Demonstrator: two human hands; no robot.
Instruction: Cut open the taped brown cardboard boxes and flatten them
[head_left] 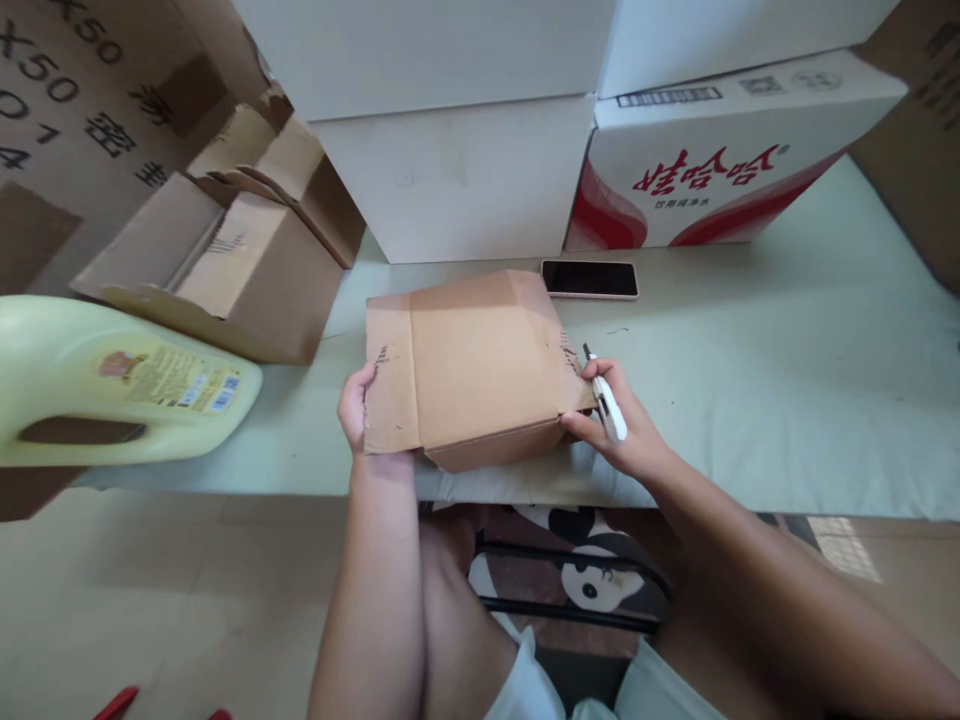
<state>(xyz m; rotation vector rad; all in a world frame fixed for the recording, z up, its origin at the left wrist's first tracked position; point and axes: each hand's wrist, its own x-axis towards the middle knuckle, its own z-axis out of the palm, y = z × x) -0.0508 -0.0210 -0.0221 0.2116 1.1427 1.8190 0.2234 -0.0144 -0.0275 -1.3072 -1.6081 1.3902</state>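
Note:
A brown cardboard box (480, 360) rests near the table's front edge, tilted a little, with a flap (391, 375) sticking out at its left. My left hand (355, 408) grips that flap, thumb at its edge and the other fingers hidden beneath. At the box's right end, my right hand (619, 415) is closed around a white utility knife (609, 408) whose tip points away from me. Thumb and fingertips of this hand also touch the box's right edge. Whether the far side of the box is open is hidden.
Behind the box a phone (589, 279) lies on the pale green tablecloth (750, 380). White cartons (480, 180) and a red-and-white carton (712, 170) stand at the back. Leftward are more brown boxes (262, 270) and a yellow-green jug (82, 370) on its side.

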